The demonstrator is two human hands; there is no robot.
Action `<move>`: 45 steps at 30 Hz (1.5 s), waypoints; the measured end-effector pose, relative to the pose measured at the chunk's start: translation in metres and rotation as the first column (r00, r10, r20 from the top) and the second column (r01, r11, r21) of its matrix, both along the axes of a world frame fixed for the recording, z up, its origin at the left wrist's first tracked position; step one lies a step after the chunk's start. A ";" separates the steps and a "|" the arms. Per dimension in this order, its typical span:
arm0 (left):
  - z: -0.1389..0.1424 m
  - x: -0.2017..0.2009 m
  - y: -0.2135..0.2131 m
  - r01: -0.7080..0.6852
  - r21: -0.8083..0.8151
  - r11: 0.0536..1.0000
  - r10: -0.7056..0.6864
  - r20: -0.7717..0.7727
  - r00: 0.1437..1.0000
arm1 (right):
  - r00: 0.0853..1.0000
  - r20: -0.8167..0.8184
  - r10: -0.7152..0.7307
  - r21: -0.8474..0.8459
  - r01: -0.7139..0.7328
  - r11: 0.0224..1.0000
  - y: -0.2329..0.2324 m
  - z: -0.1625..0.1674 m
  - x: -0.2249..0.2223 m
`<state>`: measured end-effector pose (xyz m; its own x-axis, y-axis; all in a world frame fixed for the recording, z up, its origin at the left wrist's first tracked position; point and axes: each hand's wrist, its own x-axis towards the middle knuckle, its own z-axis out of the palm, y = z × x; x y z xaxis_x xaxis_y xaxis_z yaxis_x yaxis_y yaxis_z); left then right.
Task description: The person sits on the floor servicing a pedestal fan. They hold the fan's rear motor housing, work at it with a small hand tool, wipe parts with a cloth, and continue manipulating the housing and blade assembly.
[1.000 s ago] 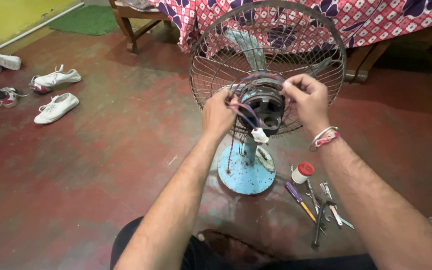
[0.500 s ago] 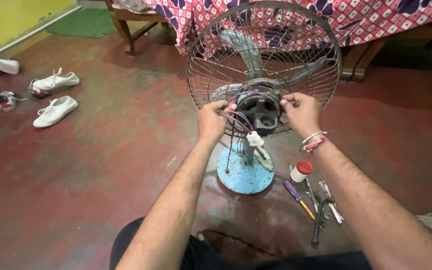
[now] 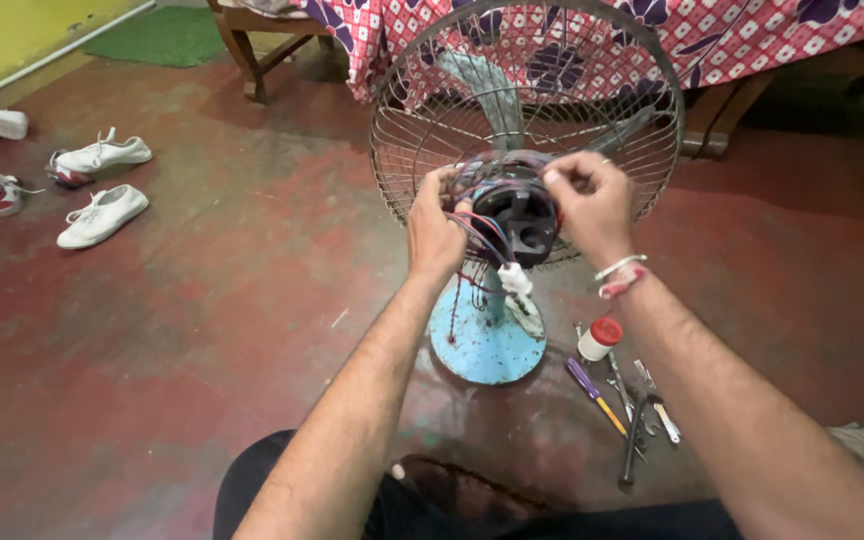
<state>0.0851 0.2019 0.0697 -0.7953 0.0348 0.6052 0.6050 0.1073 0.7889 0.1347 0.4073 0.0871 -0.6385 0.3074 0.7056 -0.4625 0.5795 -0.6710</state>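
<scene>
Table fan (image 3: 512, 200) stands on the red floor (image 3: 202, 330) just in front of the seated person, its blue round base (image 3: 482, 340) down and the wire cage (image 3: 432, 110) facing away; the rear motor housing (image 3: 517, 215) is bare, with a bundle of coloured wires (image 3: 472, 225) spilling out at its left side and a small white connector (image 3: 514, 278) hanging below; the left hand (image 3: 437, 225) is curled against the left edge of the motor, fingers closed over the wires; the right hand (image 3: 587, 200) is at the upper right edge, fingertips pinched shut on something too small to make out; to my eye the work is at the motor's back, seating or freeing a part there, and any further move would call for a steady fan and fine finger work rather than force; tools (image 3: 632, 410) lie close to the right of the base: a purple-handled screwdriver (image 3: 592, 390), pliers, and a small white bottle with a red cap (image 3: 600, 338); the floor is worn, patchy red cement; white shoes (image 3: 102, 215) lie well apart to the left; a bed with a red patterned cloth (image 3: 752, 40) stands behind the fan.
</scene>
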 end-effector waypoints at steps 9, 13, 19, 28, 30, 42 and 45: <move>0.005 0.021 -0.016 -0.121 -0.266 0.956 0.086 -0.139 0.986 | 0.977 0.096 -0.190 0.023 0.188 0.982 0.016 -0.017 -0.001; -0.005 0.026 -0.018 -0.134 -0.385 0.913 0.065 -0.187 0.980 | 0.959 0.270 -0.083 0.004 0.086 0.996 0.025 -0.031 -0.006; -0.015 0.024 -0.018 -0.209 -0.384 0.899 0.036 -0.410 0.911 | 0.959 0.232 -0.161 -0.113 0.191 0.975 0.024 -0.022 -0.010; 0.001 0.038 -0.019 -0.064 -0.236 0.970 0.020 -0.182 0.983 | 0.990 0.119 0.072 -0.031 -0.069 0.997 -0.020 0.020 0.009; 0.005 0.041 -0.022 -0.045 -0.211 0.977 0.014 -0.148 0.989 | 0.994 0.101 0.036 0.123 -0.048 0.991 -0.035 0.024 0.020; -0.032 0.025 -0.079 -0.200 -0.430 0.880 0.038 -0.355 0.934 | 0.978 0.184 0.097 0.426 -0.169 0.889 -0.087 0.019 0.056; -0.060 0.013 -0.101 -0.278 -0.543 0.793 0.092 -0.344 0.935 | 0.997 0.057 0.058 0.542 -0.080 0.837 -0.099 0.005 0.067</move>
